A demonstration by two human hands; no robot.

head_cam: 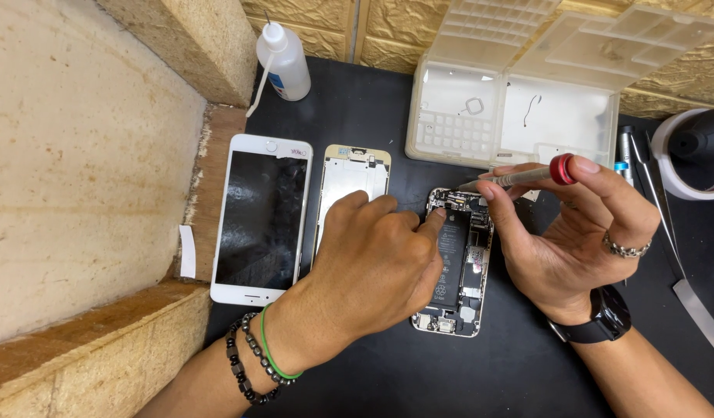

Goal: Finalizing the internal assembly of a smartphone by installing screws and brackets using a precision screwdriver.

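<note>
The opened phone (457,263) lies face-up without its screen, just right of centre in the frame on the black mat (357,116), its battery and boards exposed. The left hand (372,267) lies over its left side, fingers loosely curled, with the index fingertip pressed down near the top edge, close to the camera end. The right hand (573,224) pinches a thin screwdriver (519,176) with a red cap between thumb and fingers, the index resting on the cap; its tip points left toward the top of the phone, very near the left fingertip (whether it is seated in a screw cannot be told).

To do this well, I judge the left hand should keep the body pinned flat so it cannot slide on the mat, while the driver is stood more upright over the screw than it is now, pressed lightly from the cap and turned slowly; a slanted tip may slip and scratch the board.

Left of the phone lies a gold-edged screen panel (357,174), partly under the left hand, and beyond it a white phone (261,219). A clear parts box (527,116) stands open in the upper right, a white bottle (283,62) at upper left, and tape (693,159) at the right edge.
</note>
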